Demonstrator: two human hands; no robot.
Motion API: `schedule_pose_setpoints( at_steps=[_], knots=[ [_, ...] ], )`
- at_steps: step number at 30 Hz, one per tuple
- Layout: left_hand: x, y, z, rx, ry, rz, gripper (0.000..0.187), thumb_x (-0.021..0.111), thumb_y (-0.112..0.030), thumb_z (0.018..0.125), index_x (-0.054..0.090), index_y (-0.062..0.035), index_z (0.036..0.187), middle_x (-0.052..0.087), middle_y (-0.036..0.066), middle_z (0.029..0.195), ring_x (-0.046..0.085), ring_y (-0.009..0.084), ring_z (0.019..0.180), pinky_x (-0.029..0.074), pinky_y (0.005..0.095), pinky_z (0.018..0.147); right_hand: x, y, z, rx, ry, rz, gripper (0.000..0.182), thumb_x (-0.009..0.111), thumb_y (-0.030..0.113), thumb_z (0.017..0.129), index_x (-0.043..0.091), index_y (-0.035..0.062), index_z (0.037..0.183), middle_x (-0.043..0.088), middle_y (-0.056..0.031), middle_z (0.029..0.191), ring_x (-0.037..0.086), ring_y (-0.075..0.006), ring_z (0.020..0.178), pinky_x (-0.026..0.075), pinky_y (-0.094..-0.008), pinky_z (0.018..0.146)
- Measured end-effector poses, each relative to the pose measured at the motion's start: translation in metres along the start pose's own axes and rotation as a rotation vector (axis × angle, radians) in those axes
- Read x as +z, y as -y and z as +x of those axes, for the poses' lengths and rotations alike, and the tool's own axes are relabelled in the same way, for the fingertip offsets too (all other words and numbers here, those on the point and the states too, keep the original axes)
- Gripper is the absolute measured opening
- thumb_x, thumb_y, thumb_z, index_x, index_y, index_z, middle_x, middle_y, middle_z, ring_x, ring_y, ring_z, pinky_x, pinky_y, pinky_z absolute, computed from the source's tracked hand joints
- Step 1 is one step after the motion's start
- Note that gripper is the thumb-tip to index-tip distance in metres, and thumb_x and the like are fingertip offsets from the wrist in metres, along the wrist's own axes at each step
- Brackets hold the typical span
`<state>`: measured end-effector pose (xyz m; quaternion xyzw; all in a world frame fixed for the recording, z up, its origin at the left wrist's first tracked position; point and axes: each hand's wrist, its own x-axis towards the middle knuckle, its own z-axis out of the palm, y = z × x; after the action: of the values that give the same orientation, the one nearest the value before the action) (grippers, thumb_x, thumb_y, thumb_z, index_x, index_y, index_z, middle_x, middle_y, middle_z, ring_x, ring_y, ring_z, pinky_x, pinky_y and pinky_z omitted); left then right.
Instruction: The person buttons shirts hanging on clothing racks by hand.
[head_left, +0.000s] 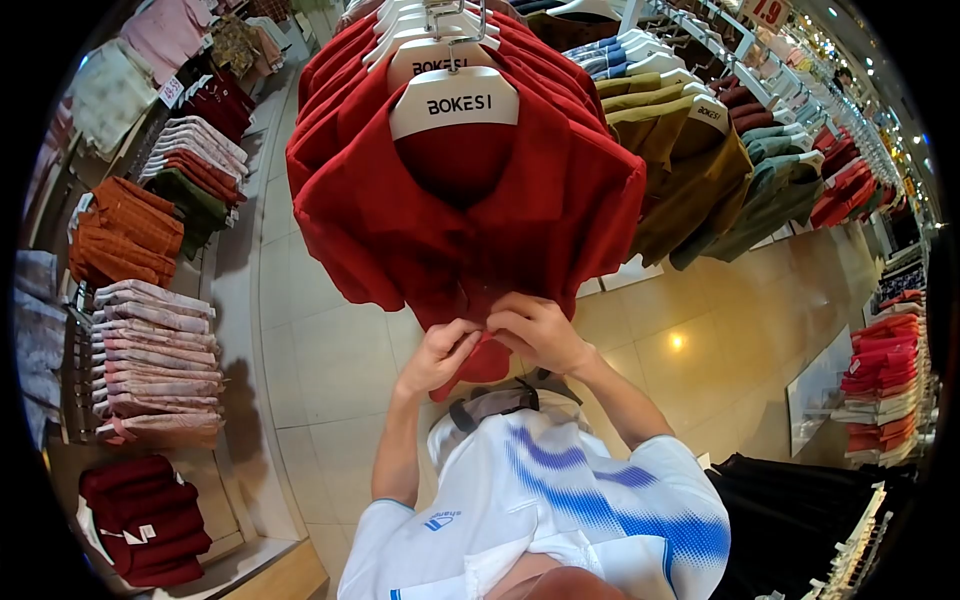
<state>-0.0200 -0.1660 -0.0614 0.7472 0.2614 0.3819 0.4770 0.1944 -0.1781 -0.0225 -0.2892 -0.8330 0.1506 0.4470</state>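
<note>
A red collared shirt point(380, 215) hangs on a white hanger point(455, 104) printed "BOKESI", at the front of a row of similar red garments. My left hand point(441, 355) pinches the front edge of the shirt low down, thumb and fingers pressed together. Close beside it on the right, my right hand point(535, 330) has its fingers curled onto the same edge. The fingertips of both hands nearly meet at the front opening. Any button between them is too small to make out. The lower part of the shirt hangs below my hands.
To the right hang mustard shirts point(640, 125) and dark green shirts point(760, 190). Pink patterned garments point(155, 350) and an orange top point(125, 232) are on the left wall racks. Black garments point(790, 510) hang at lower right. A tiled floor point(330, 400) runs between the racks.
</note>
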Motion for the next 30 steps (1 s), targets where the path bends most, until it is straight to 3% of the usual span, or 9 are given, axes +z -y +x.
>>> schedule_pose_setpoints(
  at_steps=[3,5,11,14,18,20,23,27,30],
  knots=[
    [0.001,-0.003,-0.002,-0.001,0.031,0.105,0.013,0.055,-0.002,0.097,0.058,0.0036,0.108,0.068,0.012,0.083,0.064,0.0197,0.072,0.05,0.0292,0.066,-0.002,0.0,0.001,0.042,-0.031,0.003,0.023,0.072,-0.002,0.074,0.059,0.004,0.091,0.058,-0.01,0.089,0.062,-0.0297,0.074,0.052,-0.0372,0.063],
    [0.008,-0.001,-0.004,-0.024,-0.064,-0.001,0.019,0.056,-0.003,0.097,0.055,0.0034,0.115,0.069,0.015,0.09,0.065,0.021,0.078,0.051,0.0301,0.071,-0.001,0.0,0.001,0.052,-0.023,0.048,0.023,0.071,-0.004,0.075,0.059,0.0036,0.092,0.058,-0.0106,0.089,0.062,-0.0306,0.074,0.052,-0.0377,0.064],
    [0.013,-0.001,-0.002,-0.024,-0.081,-0.01,0.028,0.058,-0.006,0.096,0.051,0.0031,0.122,0.068,0.015,0.101,0.066,0.0193,0.091,0.051,0.0307,0.077,0.006,-0.004,-0.003,0.145,-0.065,0.122,0.021,0.069,-0.005,0.077,0.059,0.0017,0.094,0.058,-0.0121,0.09,0.063,-0.0315,0.076,0.053,-0.0387,0.065],
    [0.01,-0.008,-0.003,-0.078,-0.021,-0.165,0.028,0.06,-0.008,0.095,0.052,0.003,0.12,0.068,0.013,0.099,0.066,0.0186,0.088,0.051,0.0305,0.074,0.006,-0.005,-0.003,0.159,-0.052,0.123,0.02,0.069,-0.005,0.078,0.06,0.0014,0.094,0.059,-0.0123,0.091,0.063,-0.0313,0.076,0.053,-0.0386,0.065],
    [0.005,-0.024,0.004,-0.269,0.069,-0.022,0.026,0.063,-0.008,0.093,0.055,0.0026,0.115,0.067,0.016,0.097,0.066,0.0217,0.083,0.051,0.0324,0.07,0.008,-0.008,-0.004,0.17,-0.039,0.128,0.019,0.069,-0.005,0.077,0.06,0.0014,0.093,0.059,-0.0123,0.091,0.063,-0.0311,0.077,0.053,-0.0385,0.065],
    [0.008,-0.02,0.006,-0.101,-0.006,0.178,0.02,0.063,-0.005,0.091,0.058,0.0021,0.109,0.065,0.017,0.088,0.065,0.0256,0.074,0.049,0.0334,0.064,0.008,-0.009,-0.005,0.2,-0.023,0.151,0.019,0.07,-0.006,0.076,0.061,0.0011,0.092,0.059,-0.0121,0.091,0.063,-0.0305,0.077,0.053,-0.0384,0.066],
    [0.012,-0.012,0.008,0.065,-0.083,0.251,0.019,0.065,-0.002,0.087,0.058,0.0027,0.105,0.064,0.02,0.089,0.061,0.0318,0.075,0.048,0.0324,0.068,0.006,-0.009,-0.002,0.203,-0.011,0.162,0.022,0.071,-0.007,0.075,0.061,0.001,0.092,0.059,-0.0119,0.091,0.064,-0.0294,0.077,0.053,-0.0374,0.066],
    [0.011,-0.012,0.005,0.027,-0.081,0.238,0.017,0.063,-0.002,0.09,0.058,0.0031,0.105,0.065,0.017,0.087,0.062,0.0264,0.076,0.048,0.0312,0.069,0.007,-0.008,-0.003,0.328,-0.025,0.238,0.022,0.072,-0.007,0.075,0.062,0.0011,0.093,0.06,-0.0114,0.091,0.065,-0.0267,0.078,0.054,-0.0353,0.066],
    [0.013,0.004,-0.001,-0.148,-0.131,0.011,0.013,0.059,-0.003,0.092,0.058,0.0029,0.104,0.064,0.014,0.083,0.06,0.0178,0.073,0.046,0.0291,0.064,0.005,-0.008,-0.002,0.388,-0.024,0.293,0.02,0.072,-0.007,0.077,0.063,0.0011,0.093,0.061,-0.0107,0.091,0.067,-0.0242,0.079,0.054,-0.0331,0.067]
  ],
)
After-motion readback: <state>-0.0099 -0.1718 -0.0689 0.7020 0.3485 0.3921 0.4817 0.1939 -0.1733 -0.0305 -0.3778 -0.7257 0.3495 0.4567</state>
